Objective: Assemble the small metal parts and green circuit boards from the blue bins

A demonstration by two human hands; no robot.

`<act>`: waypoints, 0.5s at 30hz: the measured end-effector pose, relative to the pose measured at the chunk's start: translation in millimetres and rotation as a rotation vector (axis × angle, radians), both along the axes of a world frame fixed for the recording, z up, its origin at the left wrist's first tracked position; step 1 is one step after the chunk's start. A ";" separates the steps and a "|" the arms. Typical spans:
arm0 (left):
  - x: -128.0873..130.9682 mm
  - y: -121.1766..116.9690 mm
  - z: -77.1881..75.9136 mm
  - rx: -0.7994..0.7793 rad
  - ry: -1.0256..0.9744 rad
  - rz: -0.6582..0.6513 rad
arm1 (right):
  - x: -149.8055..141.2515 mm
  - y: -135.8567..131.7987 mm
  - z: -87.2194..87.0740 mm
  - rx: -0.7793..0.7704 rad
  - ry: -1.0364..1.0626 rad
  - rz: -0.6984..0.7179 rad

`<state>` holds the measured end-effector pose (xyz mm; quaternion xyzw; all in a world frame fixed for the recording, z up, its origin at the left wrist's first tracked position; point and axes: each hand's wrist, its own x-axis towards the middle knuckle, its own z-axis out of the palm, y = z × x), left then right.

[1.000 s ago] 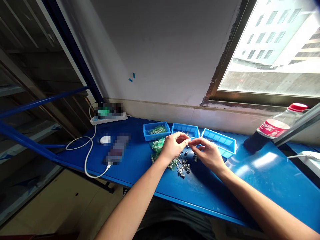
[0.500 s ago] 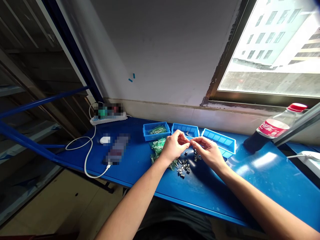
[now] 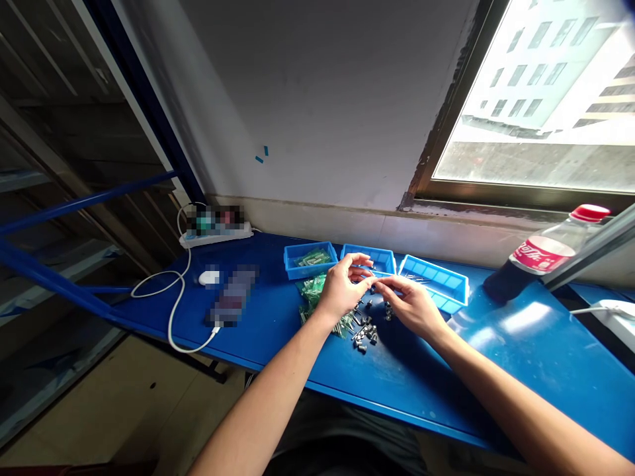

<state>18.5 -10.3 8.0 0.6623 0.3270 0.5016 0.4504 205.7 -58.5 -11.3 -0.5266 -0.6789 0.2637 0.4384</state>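
My left hand (image 3: 342, 291) and my right hand (image 3: 409, 303) meet fingertip to fingertip above the blue table. Both are closed in pinches; whatever lies between the fingers is too small or hidden to make out. Below them is a scatter of small dark and shiny metal pieces (image 3: 366, 336), like short screws or rivets. By my left wrist lie green-tinted clear bags (image 3: 312, 291) and thin metal pins (image 3: 343, 326). Behind my hands stands a middle blue bin (image 3: 384, 254), partly covered by my left fingers.
A left blue bin (image 3: 292, 271) holds green-tinted pieces; a right blue bin (image 3: 461, 291) holds a few thin pieces. A cola bottle (image 3: 543, 254) stands at the right. On the left are a blurred phone (image 3: 234, 294), a white cable (image 3: 171, 324) and a power strip (image 3: 218, 237).
The upper fingers of my left hand have lifted and spread slightly from the pinch. My right hand has shifted a little to the left and its fingers are lower.
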 end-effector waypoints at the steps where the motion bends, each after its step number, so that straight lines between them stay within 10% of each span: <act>1: 0.2 -0.2 -0.4 -0.015 -0.010 -0.010 | -0.5 -0.4 0.1 -0.012 0.029 0.001; 15: 0.7 -2.4 1.9 0.010 0.050 -0.062 | -5.8 -3.1 -0.8 -0.014 0.091 0.042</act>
